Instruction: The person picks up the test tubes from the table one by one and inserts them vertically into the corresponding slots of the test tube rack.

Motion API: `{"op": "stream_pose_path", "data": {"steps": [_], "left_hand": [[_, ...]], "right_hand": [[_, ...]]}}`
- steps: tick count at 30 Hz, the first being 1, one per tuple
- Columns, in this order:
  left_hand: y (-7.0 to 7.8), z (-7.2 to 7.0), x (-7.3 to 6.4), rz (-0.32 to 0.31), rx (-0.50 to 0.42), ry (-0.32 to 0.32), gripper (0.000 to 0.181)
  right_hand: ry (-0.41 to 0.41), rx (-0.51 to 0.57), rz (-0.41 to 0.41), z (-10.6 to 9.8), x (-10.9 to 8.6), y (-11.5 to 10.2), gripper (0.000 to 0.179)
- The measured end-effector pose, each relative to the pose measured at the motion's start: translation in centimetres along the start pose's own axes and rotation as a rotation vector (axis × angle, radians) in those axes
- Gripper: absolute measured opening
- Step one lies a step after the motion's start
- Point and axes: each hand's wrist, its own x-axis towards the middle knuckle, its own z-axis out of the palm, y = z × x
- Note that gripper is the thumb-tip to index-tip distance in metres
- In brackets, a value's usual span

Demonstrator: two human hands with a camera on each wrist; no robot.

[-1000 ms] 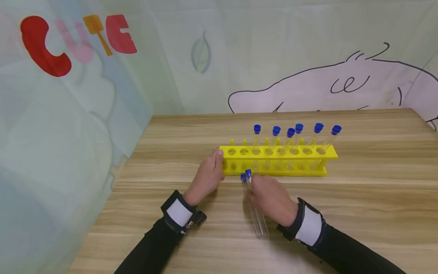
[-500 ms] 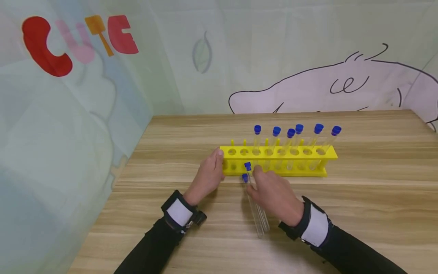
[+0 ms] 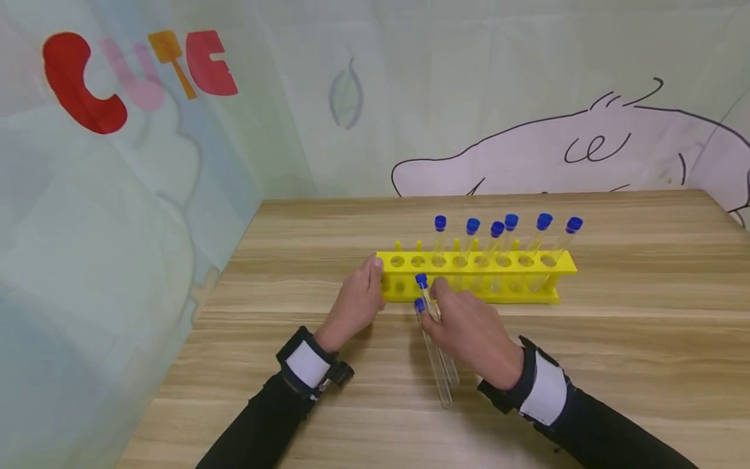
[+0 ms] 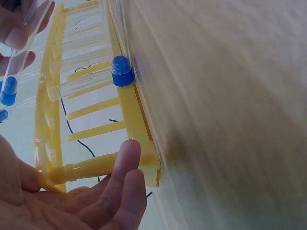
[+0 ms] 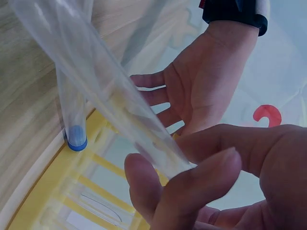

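A yellow test tube rack (image 3: pixel 565 262) stands lengthwise on the table. My left hand (image 3: pixel 359 293) grips its left end, thumb at the top corner; the left wrist view shows fingers around the yellow end post (image 4: pixel 91 167). My right hand (image 3: pixel 471 332) pinches a clear test tube (image 5: pixel 110 96) between thumb and fingers, just in front of the rack. That tube tilts, its blue cap (image 3: pixel 421 281) up and overlapping the rack's lower part. Beneath it a second capped tube (image 3: pixel 436 365) lies on the table, its blue cap (image 4: pixel 122 72) beside the rack's base.
Several blue-capped tubes (image 3: pixel 440 223) stand in the rack's middle and right holes, some leaning. Two holes at the left end hold none. Behind the wooden table (image 3: pixel 644 312) hangs a printed curtain (image 3: pixel 305 130), with another along the left side.
My right hand has lifted one tube off the other, raising its capped end towards the rack and shifting slightly right. The left hand keeps its place on the rack.
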Motion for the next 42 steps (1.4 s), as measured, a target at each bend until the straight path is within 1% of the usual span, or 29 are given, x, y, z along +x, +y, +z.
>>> {"op": "stream_pose_path", "data": {"steps": [6,11,20,26,30,36,42], "left_hand": [[-0.1,0.0,0.0,0.002,-0.006,0.004,0.038],[-0.2,0.0,0.0,0.005,-0.002,0.009,0.038],[-0.2,-0.1,-0.1,-0.008,0.003,0.006,0.038],[-0.2,0.0,-0.1,0.004,0.014,0.013,0.039],[-0.2,0.0,-0.1,0.007,0.015,0.018,0.039],[-0.1,0.0,-0.2,-0.005,0.014,0.010,0.039],[0.0,0.0,-0.1,-0.002,0.013,0.008,0.041]], "right_hand": [[0.010,0.003,0.000,-0.2,-0.1,-0.2,0.031],[0.019,0.027,-0.015,-0.6,-0.2,-0.3,0.031],[0.055,0.014,-0.085,-0.9,-0.4,-0.5,0.031],[0.082,0.011,-0.113,-0.9,-0.5,-0.5,0.032],[0.101,0.022,-0.115,-1.0,-0.5,-0.5,0.032],[0.107,0.045,-0.100,-1.0,-0.5,-0.7,0.035],[0.129,0.071,-0.099,-1.3,-0.6,-0.8,0.038]]}}
